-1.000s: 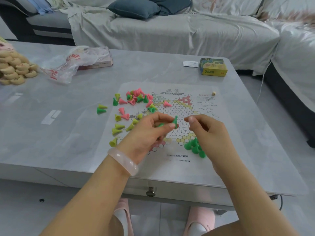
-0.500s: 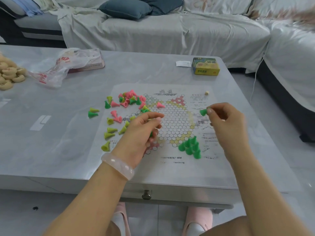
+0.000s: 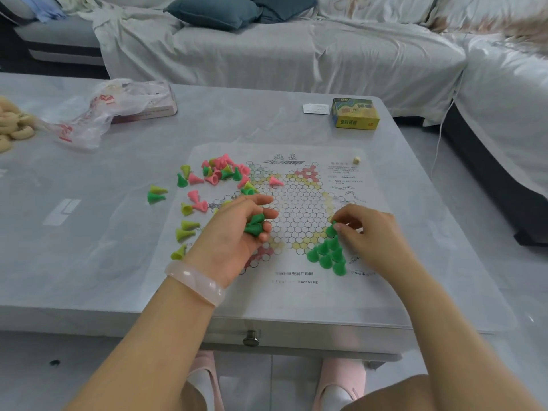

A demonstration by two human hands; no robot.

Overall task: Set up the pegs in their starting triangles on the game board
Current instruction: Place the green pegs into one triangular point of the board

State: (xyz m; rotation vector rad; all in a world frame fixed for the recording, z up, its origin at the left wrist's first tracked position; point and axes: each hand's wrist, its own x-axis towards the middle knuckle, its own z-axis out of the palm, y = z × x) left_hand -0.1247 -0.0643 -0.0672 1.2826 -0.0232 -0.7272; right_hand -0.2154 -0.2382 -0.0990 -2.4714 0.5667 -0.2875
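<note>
Nearest the table edge we note our left hand, wearing a pale bracelet, curled over the lower left of the paper game board with a few green pegs held loosely among the fingers. Our right hand rests at the board's lower right point, thumb and forefinger pinched on a single green peg at the top of a cluster of standing green pegs that fills that triangle; whether the pinched peg touches the board we cannot tell. Beyond the left hand, yellow-green pegs lie toppled at the sheet's left margin, and farther on a mixed heap of pink, green and yellow pegs sits at the upper left corner, one pink peg lying apart on the grid. A small die sits near the upper right. At the far side of the table stand a yellow box and a plastic bag.
</note>
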